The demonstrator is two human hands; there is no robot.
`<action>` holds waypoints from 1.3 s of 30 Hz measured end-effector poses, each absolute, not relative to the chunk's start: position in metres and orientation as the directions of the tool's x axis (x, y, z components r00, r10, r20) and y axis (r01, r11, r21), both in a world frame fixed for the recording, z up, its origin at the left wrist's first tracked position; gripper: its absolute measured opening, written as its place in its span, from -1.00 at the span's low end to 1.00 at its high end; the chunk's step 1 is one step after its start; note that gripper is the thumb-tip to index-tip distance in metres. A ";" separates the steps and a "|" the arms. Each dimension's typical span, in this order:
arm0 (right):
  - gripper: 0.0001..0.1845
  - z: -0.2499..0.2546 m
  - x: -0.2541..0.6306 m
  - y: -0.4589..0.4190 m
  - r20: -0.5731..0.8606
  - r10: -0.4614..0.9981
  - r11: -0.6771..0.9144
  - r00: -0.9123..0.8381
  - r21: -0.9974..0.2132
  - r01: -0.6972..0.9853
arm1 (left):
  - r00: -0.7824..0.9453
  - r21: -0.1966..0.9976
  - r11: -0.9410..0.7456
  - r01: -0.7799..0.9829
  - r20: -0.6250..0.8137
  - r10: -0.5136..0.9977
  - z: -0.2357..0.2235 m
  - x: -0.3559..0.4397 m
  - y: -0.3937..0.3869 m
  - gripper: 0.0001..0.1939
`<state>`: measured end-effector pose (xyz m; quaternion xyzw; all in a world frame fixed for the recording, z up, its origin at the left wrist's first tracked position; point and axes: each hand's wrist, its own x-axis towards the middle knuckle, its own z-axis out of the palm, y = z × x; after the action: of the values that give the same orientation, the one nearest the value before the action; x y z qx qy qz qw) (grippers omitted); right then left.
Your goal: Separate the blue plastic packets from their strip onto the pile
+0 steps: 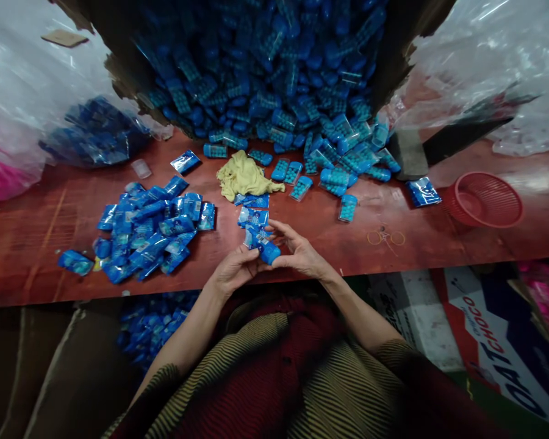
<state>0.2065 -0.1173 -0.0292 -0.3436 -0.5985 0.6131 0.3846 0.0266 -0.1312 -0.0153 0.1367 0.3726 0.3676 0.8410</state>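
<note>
Red tabletop (430,241); L hand (238,266) pinching blue pkg (268,250); R hand (302,255) loosely spread, touching it.

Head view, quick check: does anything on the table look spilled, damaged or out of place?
Yes. The box has ragged edges, as if torn, and bottles lie loose on the table before it, as if spilled. One packet lies near the basket, far from the pile.

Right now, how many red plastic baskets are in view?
1: the red basket stands toward the right of the table, beside a blue packet, well away from the right hand. Clear plastic could hide others.
</note>
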 end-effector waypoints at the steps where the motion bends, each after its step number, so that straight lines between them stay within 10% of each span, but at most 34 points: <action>1: -0.15 -0.026 0.208 -0.116 0.039 0.858 -0.004 -0.512 -0.997 -0.083 | 0.452 0.508 0.687 -0.519 -0.519 0.726 -0.015 0.026 -0.130 -0.73; 7: -0.10 -0.015 0.210 -0.115 0.001 0.754 -0.145 -0.657 -0.975 -0.168 | 0.433 0.513 0.659 -0.550 -0.500 0.750 -0.013 0.030 -0.132 -0.53; 26: -0.24 -0.026 0.202 -0.129 -0.108 0.813 -0.379 -0.572 -0.844 -0.379 | 0.289 0.540 0.542 -0.644 -0.485 0.825 -0.002 0.056 -0.157 -0.75; 39: -0.09 -0.031 0.204 -0.123 -0.051 0.794 -0.329 -0.606 -0.874 -0.357 | 0.269 0.588 0.563 -0.581 -0.514 0.814 0.004 0.054 -0.155 -0.67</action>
<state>0.2043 -0.1229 -0.0308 -0.2450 -0.4458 0.7775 0.3698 0.0541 -0.1548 0.0038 0.1426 0.4091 0.4450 0.7837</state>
